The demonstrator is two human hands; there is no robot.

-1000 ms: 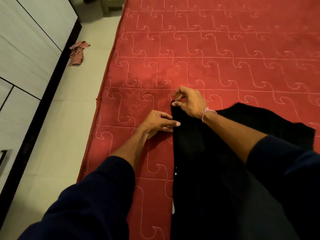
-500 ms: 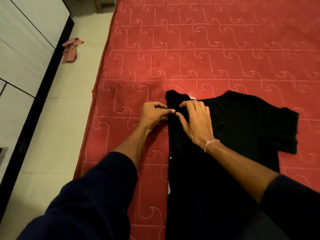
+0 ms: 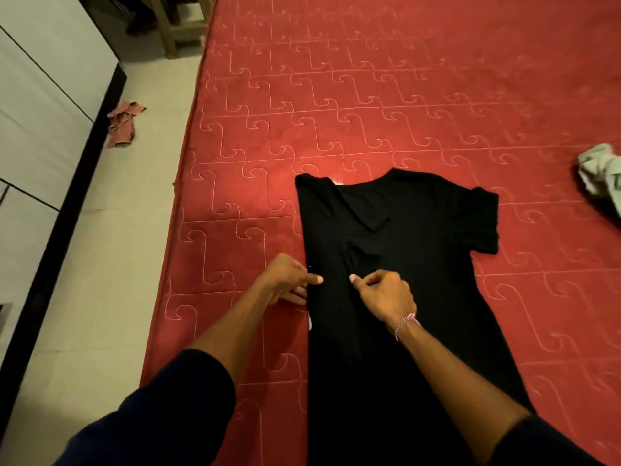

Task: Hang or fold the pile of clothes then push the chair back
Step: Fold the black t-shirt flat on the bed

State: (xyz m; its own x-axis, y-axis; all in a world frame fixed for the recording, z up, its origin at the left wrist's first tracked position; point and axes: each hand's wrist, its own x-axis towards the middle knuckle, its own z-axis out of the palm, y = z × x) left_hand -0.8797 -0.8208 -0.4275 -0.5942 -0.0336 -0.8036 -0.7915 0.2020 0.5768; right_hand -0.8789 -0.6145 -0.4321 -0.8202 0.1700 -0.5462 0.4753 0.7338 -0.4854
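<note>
A black t-shirt [image 3: 396,264] lies flat on the red quilted mattress [image 3: 369,95], neck away from me. Its left side is folded inward, giving a straight left edge, while its right sleeve still sticks out. My left hand [image 3: 285,280] is at that folded edge about mid-chest, thumb on top of the fabric and fingers under the edge. A little to the right, my right hand [image 3: 386,297] rests on the shirt with its fingers curled, pinching the cloth; wrinkles run up from the pinch. The shirt's lower part is hidden behind my arms.
A crumpled pale garment [image 3: 601,176] lies on the mattress at the right edge. A pink rag [image 3: 122,124] lies on the tiled floor beside a white wardrobe [image 3: 40,112] along the left. Wooden chair legs [image 3: 181,25] stand beyond the mattress's far left corner.
Both hands have slid from the shirt's shoulder and collar down the folded left edge toward me. The right sleeve and the pale garment have come into view.
</note>
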